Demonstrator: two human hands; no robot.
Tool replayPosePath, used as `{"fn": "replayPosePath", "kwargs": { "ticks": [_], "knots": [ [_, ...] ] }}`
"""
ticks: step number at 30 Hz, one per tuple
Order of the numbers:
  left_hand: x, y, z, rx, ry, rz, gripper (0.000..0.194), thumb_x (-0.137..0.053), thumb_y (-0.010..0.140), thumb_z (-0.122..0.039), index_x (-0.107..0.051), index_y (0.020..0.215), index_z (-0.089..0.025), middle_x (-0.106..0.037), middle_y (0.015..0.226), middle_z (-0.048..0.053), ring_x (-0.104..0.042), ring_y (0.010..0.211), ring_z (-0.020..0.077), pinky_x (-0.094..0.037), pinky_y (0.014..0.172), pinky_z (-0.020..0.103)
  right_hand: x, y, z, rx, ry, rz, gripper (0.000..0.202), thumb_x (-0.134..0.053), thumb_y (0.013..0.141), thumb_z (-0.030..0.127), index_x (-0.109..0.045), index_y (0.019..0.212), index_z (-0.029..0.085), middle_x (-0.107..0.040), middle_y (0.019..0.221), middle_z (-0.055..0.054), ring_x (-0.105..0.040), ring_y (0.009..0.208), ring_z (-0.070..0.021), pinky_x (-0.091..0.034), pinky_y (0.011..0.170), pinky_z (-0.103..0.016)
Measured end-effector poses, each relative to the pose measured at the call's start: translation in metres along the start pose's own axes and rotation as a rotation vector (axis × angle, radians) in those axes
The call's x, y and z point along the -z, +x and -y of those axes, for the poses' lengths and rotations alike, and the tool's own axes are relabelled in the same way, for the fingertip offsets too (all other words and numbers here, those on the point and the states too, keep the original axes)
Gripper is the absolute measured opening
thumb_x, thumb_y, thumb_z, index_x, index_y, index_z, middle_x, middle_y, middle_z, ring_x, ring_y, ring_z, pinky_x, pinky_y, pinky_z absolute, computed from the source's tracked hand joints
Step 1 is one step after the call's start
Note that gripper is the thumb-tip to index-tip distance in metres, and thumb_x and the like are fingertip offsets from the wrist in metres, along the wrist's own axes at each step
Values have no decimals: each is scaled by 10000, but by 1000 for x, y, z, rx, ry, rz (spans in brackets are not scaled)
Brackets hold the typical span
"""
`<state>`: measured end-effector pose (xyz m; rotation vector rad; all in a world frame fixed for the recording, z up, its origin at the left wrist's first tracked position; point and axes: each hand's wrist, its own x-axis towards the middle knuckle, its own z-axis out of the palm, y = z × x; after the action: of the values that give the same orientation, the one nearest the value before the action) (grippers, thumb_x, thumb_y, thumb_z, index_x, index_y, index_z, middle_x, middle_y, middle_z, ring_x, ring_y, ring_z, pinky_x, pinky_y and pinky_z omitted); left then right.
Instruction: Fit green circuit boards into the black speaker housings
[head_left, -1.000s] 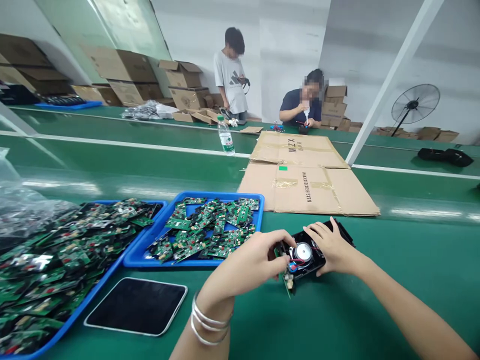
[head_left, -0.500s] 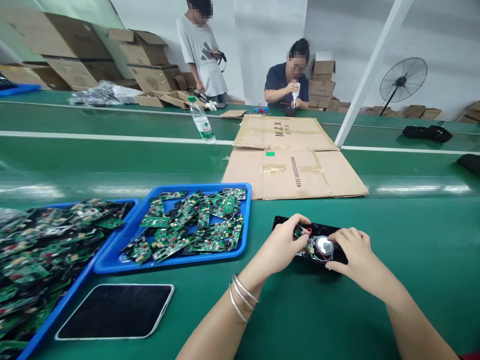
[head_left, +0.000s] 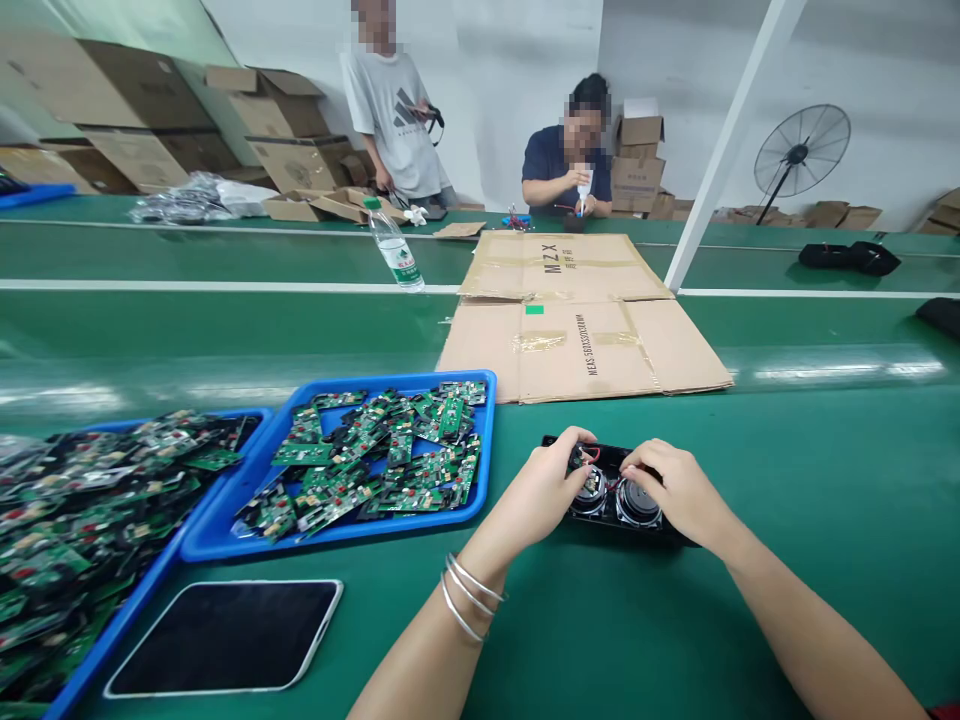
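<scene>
A black speaker housing [head_left: 611, 462] lies open on the green bench, with two round speaker drivers [head_left: 637, 502] and a red wire [head_left: 592, 453] inside. My left hand [head_left: 551, 485] is at its left end, thumb and fingers closed on a small circuit board [head_left: 578, 457] that the fingers mostly cover. Over the right driver, my right hand [head_left: 679, 490] has its thumb and fingertips pinched together near the thin wires. Whatever sits between those fingertips is too small to make out.
A blue tray [head_left: 491, 440] of loose green circuit boards stands to the left, beside another heaped tray [head_left: 150, 560]. A phone [head_left: 225, 637] lies in front. Flattened cardboard [head_left: 585, 340], a water bottle [head_left: 395, 250] and a white post [head_left: 735, 150] are beyond. Two people are across the bench.
My right hand has moved left and inward from the housing's right end, its spread fingers now pinched. The right driver shows its dark side instead of its silver back. My left hand keeps its grip.
</scene>
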<state>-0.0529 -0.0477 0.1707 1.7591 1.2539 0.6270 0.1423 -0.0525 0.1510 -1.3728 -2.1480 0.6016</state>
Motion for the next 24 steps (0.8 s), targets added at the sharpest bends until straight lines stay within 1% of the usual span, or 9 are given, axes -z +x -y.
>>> {"fn": "replayPosePath", "kwargs": {
  "ticks": [2, 4, 6, 8, 11, 13, 15, 19, 24],
  "knots": [
    [0, 0, 1, -2, -46, -12, 228, -456, 828, -174, -510, 1047, -209, -642, 980, 44, -609, 860, 189, -475, 747, 311, -10, 9, -2, -64, 167, 4, 128, -517, 841, 219, -594, 747, 180, -625, 740, -7, -572, 686, -145, -447, 651, -267],
    [2, 0, 0, 11, -65, -29, 216, -472, 817, -167, -518, 1026, -198, -635, 1023, 57, -599, 909, 192, -470, 775, 313, -20, 13, -5, -118, 295, 18, 104, -539, 818, 244, -597, 762, 178, -617, 711, 4, -568, 636, -131, -453, 622, -252],
    [4, 0, -2, 41, -19, -55, 197, -493, 805, -174, -536, 997, -185, -634, 1025, 64, -586, 938, 205, -457, 797, 327, -26, 15, -7, -157, 388, 32, 98, -562, 796, 265, -602, 807, 176, -624, 726, 0, -579, 653, -135, -461, 624, -249],
    [6, -1, -5, 65, 47, -73, 177, -505, 792, -179, -554, 962, -178, -638, 992, 58, -582, 917, 214, -447, 791, 334, -28, 14, -8, -169, 408, 31, 116, -578, 784, 279, -605, 825, 174, -628, 740, -9, -581, 668, -142, -464, 619, -251],
    [6, -1, -6, 57, 85, -61, 174, -479, 790, -154, -556, 943, -186, -642, 933, 32, -587, 793, 188, -442, 726, 305, -27, 13, -6, -97, 282, 22, 126, -528, 828, 263, -622, 806, 182, -620, 735, -11, -561, 649, -138, -449, 600, -255],
    [6, -2, -6, 47, 98, -49, 177, -455, 797, -144, -551, 938, -195, -641, 900, 16, -575, 712, 167, -433, 685, 285, -25, 12, -2, -31, 185, 21, 156, -489, 856, 225, -632, 804, 190, -620, 746, -10, -555, 651, -134, -437, 595, -251],
    [5, -3, -5, 37, 114, -31, 168, -450, 804, -152, -549, 930, -202, -638, 884, 8, -564, 678, 159, -423, 668, 277, -25, 11, 2, 9, 113, 33, 165, -476, 860, 179, -630, 803, 189, -619, 745, -8, -551, 640, -126, -425, 579, -238],
    [3, -3, -5, 25, 146, -30, 154, -456, 804, -161, -544, 923, -205, -633, 881, 10, -565, 702, 165, -413, 668, 273, -25, 7, 7, 58, -34, 72, 167, -474, 841, 104, -600, 750, 166, -577, 668, 3, -518, 589, -118, -391, 538, -225],
    [3, -2, -7, 11, 156, -15, 172, -444, 791, -121, -547, 910, -191, -638, 848, 19, -581, 741, 174, -421, 685, 272, -28, 4, 5, 174, -149, 109, 160, -459, 857, 98, -582, 767, 148, -566, 707, -20, -532, 654, -139, -409, 593, -247]
  ]
}}
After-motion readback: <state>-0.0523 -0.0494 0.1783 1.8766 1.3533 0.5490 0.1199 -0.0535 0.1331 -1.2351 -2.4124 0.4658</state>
